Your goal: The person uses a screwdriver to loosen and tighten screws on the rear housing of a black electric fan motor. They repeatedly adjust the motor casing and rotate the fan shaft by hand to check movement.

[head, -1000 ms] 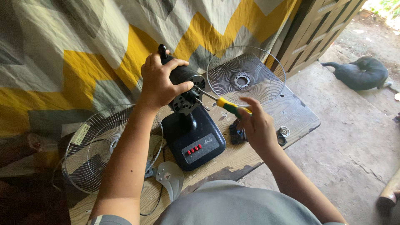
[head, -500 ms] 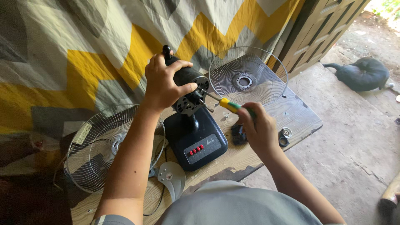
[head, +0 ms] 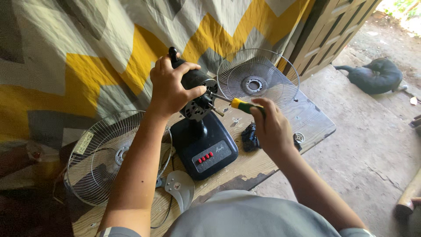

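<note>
A black table fan stands on a wooden table [head: 313,118], its dark blue base [head: 206,151] carrying a row of red buttons. My left hand [head: 171,85] wraps over the fan's bare motor housing [head: 197,90] from above. My right hand [head: 272,127] grips a screwdriver [head: 239,104] with a yellow and green handle. Its metal tip points left and meets the front of the motor.
A round wire grille [head: 258,79] leans at the back right of the table; a second grille [head: 109,153] lies at the left with a grey fan blade [head: 180,186] below it. A small black part [head: 250,137] lies by my right hand. A dark animal [head: 372,75] lies on the concrete floor.
Both hands stay on the motor and screwdriver. The view has shifted slightly, and the screwdriver tip sits a little closer against the motor front.
</note>
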